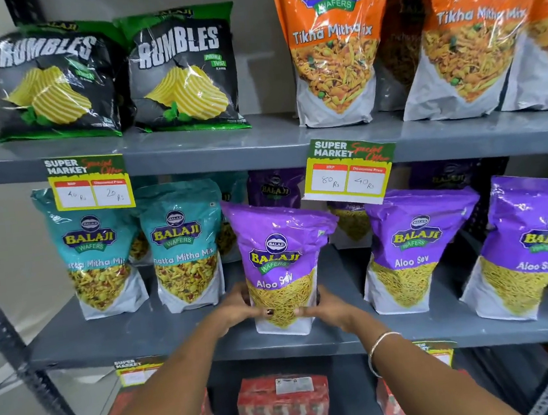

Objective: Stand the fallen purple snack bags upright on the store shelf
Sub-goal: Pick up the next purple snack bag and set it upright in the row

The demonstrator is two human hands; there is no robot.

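Grey metal middle shelf (184,335): three glossy purple Aloo Sev pouches upright, leftmost (280,267) clasped at its base between left hand (239,307) and right hand (327,308); none visibly fallen.

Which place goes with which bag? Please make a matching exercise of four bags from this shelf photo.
Things:
1. Rumbles bags
2. orange Tikha Mitha bags
3. teal bags
4. purple Aloo Sev bag

Places:
A. middle shelf, left
B. top shelf, right
C. between both hands
D. top shelf, left

Pairs: 1-D, 2-B, 3-A, 4-C
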